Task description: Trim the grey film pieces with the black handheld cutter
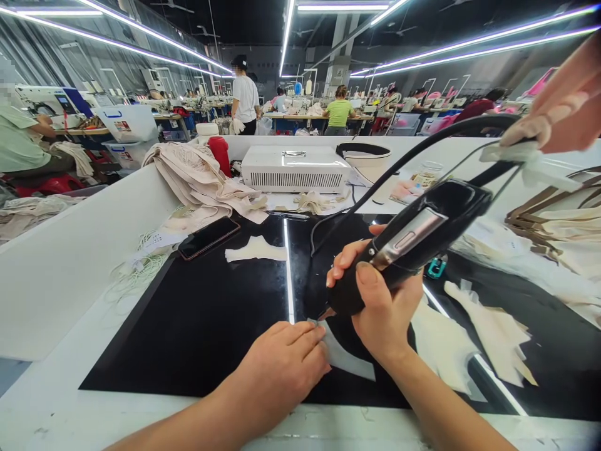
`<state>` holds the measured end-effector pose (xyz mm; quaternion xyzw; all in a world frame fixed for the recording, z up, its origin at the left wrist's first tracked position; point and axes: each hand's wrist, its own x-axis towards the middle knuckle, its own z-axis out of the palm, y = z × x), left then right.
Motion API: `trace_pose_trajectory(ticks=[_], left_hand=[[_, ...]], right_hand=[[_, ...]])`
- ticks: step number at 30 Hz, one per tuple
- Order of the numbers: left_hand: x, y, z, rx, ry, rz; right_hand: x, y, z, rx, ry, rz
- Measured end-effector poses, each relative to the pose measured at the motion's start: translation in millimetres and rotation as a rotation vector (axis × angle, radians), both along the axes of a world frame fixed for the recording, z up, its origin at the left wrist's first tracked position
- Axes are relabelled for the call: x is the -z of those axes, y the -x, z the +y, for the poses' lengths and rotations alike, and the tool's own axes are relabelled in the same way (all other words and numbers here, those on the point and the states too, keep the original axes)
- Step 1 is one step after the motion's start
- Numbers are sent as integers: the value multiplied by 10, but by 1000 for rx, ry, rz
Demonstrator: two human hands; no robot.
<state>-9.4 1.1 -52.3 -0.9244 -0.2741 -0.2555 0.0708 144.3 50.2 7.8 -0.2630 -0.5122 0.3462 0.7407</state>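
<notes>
My right hand (382, 307) is wrapped round a black corded hand tool (417, 232) with a silver lever on its side. The tool is tilted, its narrow metal tip (327, 312) pointing down beside my left fingertips. With fingers bent and together, my left hand (286, 357) presses a pale translucent curved fabric piece (350, 357) onto the black work mat (188, 338); its fingers hide part of that piece. Farther back on the mat lies a white curved cut piece (256, 248). Right of my right hand are several cream cut pieces (446, 344).
A phone (209, 238) lies at the mat's far left, near heaped beige fabric (188, 175). Behind stand a white vented box (295, 169) and a cream bin (369, 161). The tool's black cable (399, 160) arches right. A blurred hand (554, 119) shows at upper right.
</notes>
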Motion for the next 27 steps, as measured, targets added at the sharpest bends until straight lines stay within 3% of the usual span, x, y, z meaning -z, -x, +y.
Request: trace_pose_trajectory(ticks=[21, 27], left_hand=[[-16, -10, -1, -4, -57, -16], [-4, 3, 1, 8, -23, 5]], right_hand=[[27, 106, 56, -25, -6, 28], [-80, 6, 1, -2, 7, 1]])
